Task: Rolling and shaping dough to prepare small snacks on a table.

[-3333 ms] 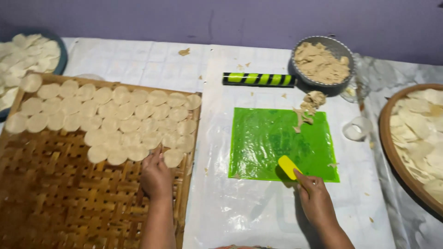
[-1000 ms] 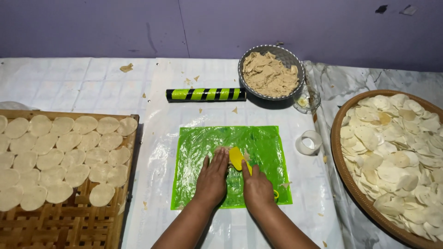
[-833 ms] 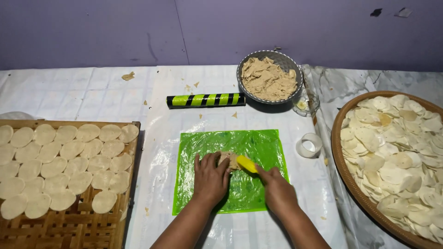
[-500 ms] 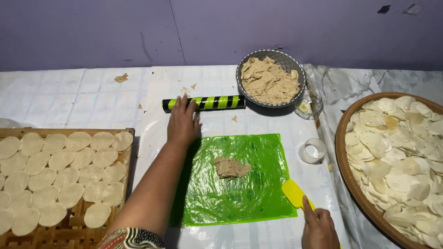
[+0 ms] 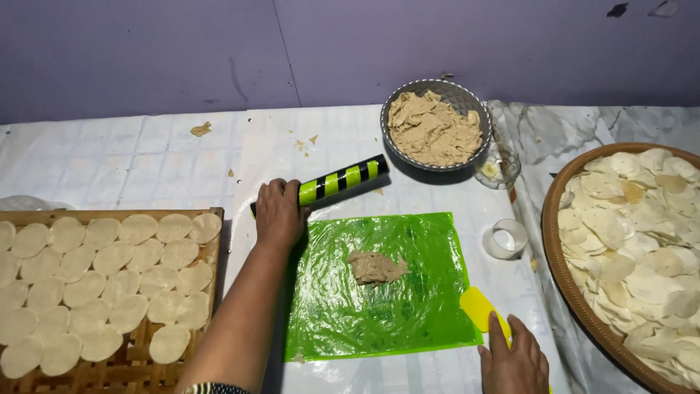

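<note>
At the far left, 1 woven bamboo tray (image 5: 131,365) carries flat pale dough discs (image 5: 102,263) laid in overlapping rows; about 24 show, though the frame edge cuts some off. Next comes the left hand (image 5: 279,214), fingers curled over the near end of 1 rolling pin (image 5: 341,180) striped black and green, which lies slanted on the white table cover (image 5: 131,153), just above the green sheet's top left corner. To its right, 1 green plastic sheet (image 5: 379,299) lies flat, with 1 small lump of brownish dough (image 5: 374,267) near its middle, touched by neither hand. Above, 1 grey bowl (image 5: 459,91) holds a heap of the same dough. Beside the bowl stands 1 small clear glass (image 5: 496,166), and below it lies 1 white ring cutter (image 5: 506,238). At the sheet's lower right corner, the right hand (image 5: 515,357) grips 1 yellow scraper (image 5: 480,308), its blade resting on the sheet's edge. At the far right, 1 round basket tray (image 5: 561,284) is piled with many thin discs, too many to count.
</note>
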